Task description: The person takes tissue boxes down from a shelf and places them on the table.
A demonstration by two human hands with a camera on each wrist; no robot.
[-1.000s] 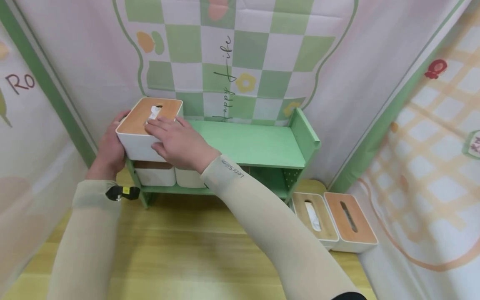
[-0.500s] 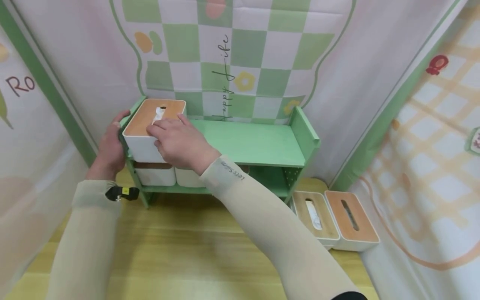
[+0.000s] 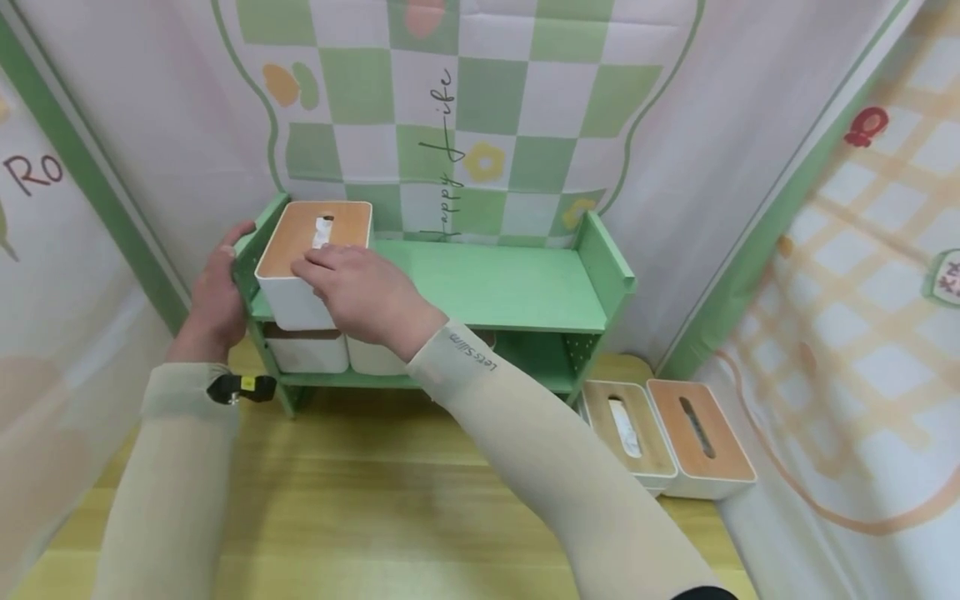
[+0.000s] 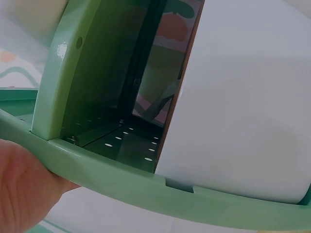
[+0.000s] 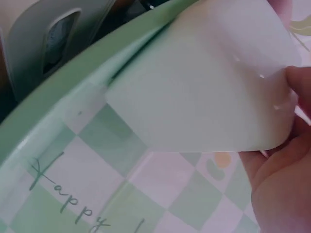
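Right hand point(image 3: 367, 292) pinches a white, round-cornered box point(image 3: 296, 304), its tan lid point(image 3: 292, 237) slotted, white tissue point(image 3: 322, 233) showing; left hand point(image 3: 217, 287) rests against the green shelf point(image 3: 491, 283), grip unclear.

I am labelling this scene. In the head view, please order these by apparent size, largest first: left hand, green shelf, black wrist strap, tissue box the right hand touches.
1. Green shelf
2. Tissue box
3. Left hand
4. Black wrist strap
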